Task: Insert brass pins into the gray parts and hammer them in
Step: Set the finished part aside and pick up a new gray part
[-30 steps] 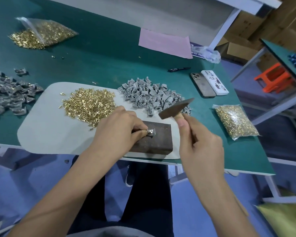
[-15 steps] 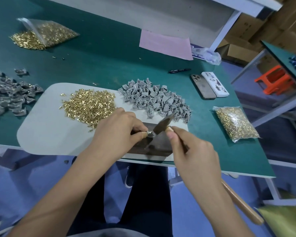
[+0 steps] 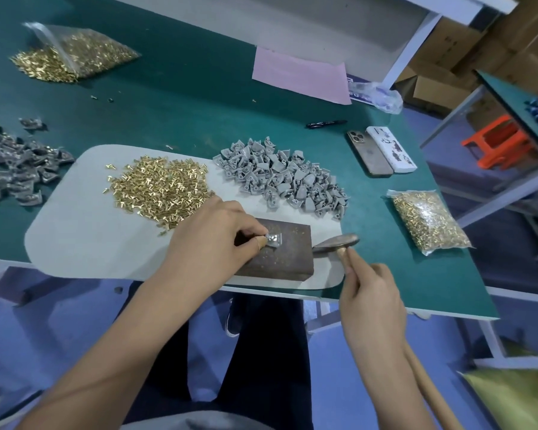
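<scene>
At the centre of the frame our left hand pinches a gray part between thumb and fingertips, holding it down on the dark metal block. Just right of the block, our right hand is wrapped round the wooden handle of the hammer, whose head hangs low beside the block's right edge, off the part. We cannot tell whether a brass pin already sits in the part.

Above the left hand lies the loose heap of brass pins, and to its right the pile of gray parts, both on the pale mat covering the green counter.

The risk, we judge, lies in how close our fingertips sit to the strike point: a slightly off blow could catch them. A glancing hit could also bend the pin or flick the small part off the block.
</scene>
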{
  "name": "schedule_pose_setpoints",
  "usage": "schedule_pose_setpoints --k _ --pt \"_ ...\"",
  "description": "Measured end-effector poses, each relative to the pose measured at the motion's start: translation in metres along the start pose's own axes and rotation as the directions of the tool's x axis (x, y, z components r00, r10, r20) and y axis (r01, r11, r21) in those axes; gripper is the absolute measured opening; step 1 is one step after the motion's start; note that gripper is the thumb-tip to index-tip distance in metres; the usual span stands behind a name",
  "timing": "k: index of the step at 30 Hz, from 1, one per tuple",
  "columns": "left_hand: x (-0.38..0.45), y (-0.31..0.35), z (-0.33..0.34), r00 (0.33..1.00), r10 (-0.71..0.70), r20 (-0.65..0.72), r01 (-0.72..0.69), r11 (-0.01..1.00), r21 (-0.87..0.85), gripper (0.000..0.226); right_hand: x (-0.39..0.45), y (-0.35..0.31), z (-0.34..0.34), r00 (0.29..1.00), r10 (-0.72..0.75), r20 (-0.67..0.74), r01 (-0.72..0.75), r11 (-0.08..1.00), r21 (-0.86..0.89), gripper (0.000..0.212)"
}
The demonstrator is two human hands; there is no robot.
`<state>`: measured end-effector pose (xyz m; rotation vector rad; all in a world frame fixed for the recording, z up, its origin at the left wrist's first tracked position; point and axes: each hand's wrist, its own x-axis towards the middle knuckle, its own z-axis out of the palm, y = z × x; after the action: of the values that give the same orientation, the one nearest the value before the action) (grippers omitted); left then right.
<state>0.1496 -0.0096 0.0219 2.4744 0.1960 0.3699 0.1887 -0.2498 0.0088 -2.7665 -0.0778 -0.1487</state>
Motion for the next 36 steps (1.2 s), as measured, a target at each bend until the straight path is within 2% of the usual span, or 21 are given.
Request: schedule_pose_setpoints --k 3,6,8,11,18,23,29,36 --pt "-0.004 -0.001 0.002 1.000 0.010 -0.013 -0.011 0.999 -0.046 0.006 -0.001 -0.007 0.001 0.992 -0.081 -0.099 0.074 0.995 -0.071 0.031" --pt "-0.011 -0.003 0.003 1.000 0.002 -0.027 -0.005 0.992 -0.126 0.004 0.002 -0.027 0.006 0.947 -0.246 -0.205 0.277 0.950 0.143 0.030" --pt "-0.017 -0.006 0.003 0.999 -0.004 -0.047 -0.004 0.984 -0.177 0.003 0.001 -0.053 0.010 0.914 -0.368 -0.171 0.401 0.882 0.247 0.029" --pt "-0.026 -0.016 -0.003 0.991 -0.046 -0.123 0.021 0.980 -0.196 0.004 -0.002 -0.091 0.019 0.852 -0.514 -0.100 0.522 0.815 0.251 0.022" --pt "-0.053 -0.073 -0.040 0.926 -0.236 -0.294 0.191 0.966 -0.175 0.007 -0.011 -0.172 0.046 0.773 -0.635 0.020 0.581 0.719 0.381 0.011" --pt "-0.083 -0.118 -0.070 0.839 -0.383 -0.387 0.368 0.923 -0.115 0.007 -0.027 -0.230 0.079 0.717 -0.682 0.146 0.546 0.679 0.491 0.012" --pt "-0.096 -0.153 -0.090 0.782 -0.472 -0.408 0.517 0.856 0.002 0.015 -0.038 -0.283 0.110 0.662 -0.704 0.255 0.559 0.692 0.457 0.013" --pt "-0.086 -0.173 -0.106 0.711 -0.539 -0.453 0.612 0.791 0.020 0.017 -0.035 -0.314 0.131 0.662 -0.695 0.281 0.553 0.706 0.441 0.011"
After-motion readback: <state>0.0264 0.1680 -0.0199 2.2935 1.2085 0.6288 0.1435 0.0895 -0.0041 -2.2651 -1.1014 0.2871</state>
